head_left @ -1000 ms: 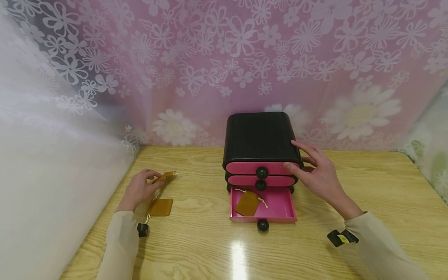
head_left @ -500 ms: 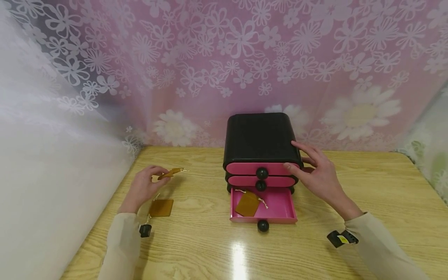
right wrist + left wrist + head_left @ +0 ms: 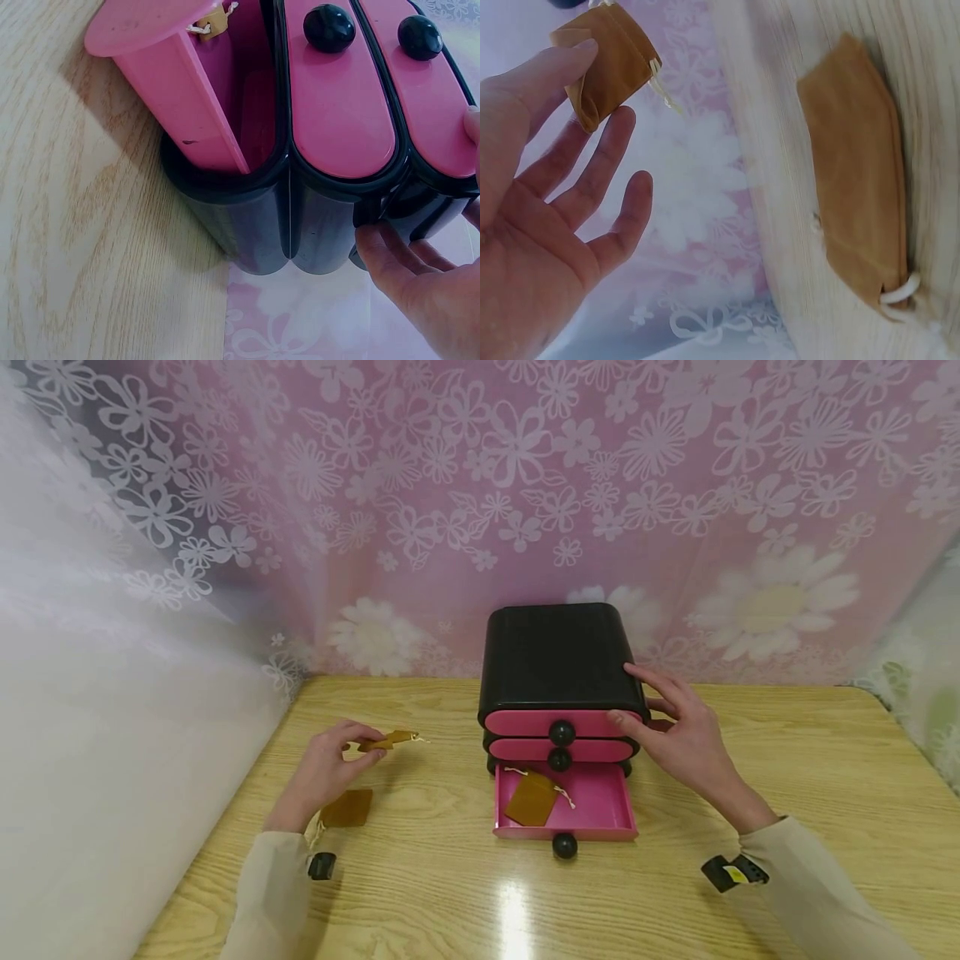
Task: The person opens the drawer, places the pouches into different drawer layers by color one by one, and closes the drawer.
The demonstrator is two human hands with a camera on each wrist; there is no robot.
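Note:
My left hand [image 3: 330,764] pinches a small mustard-brown drawstring pouch [image 3: 390,741] between thumb and fingers, above the table. In the left wrist view this pouch [image 3: 615,64] is creased under the thumb, its pale cord hanging loose. A second drawstring pouch [image 3: 348,808] lies on the table below that hand, partly hidden by it. My right hand [image 3: 686,739] grips the right side of a black mini chest of drawers [image 3: 555,656], thumb on the top drawer's front, fingers along the side. Its pink bottom drawer [image 3: 600,797] is pulled out, with another drawstring pouch [image 3: 531,799] inside.
The chest's top drawer [image 3: 517,722] and middle drawer [image 3: 517,748] are closed, each with a round black knob. Behind the wooden table [image 3: 420,877] hangs a pink flowered curtain [image 3: 450,527]. A whitish sheet [image 3: 112,735] borders the left side.
My left hand has lifted the pouch off the table and carried it to the right, partly covering the lying pouch. The right hand and the chest have stayed put.

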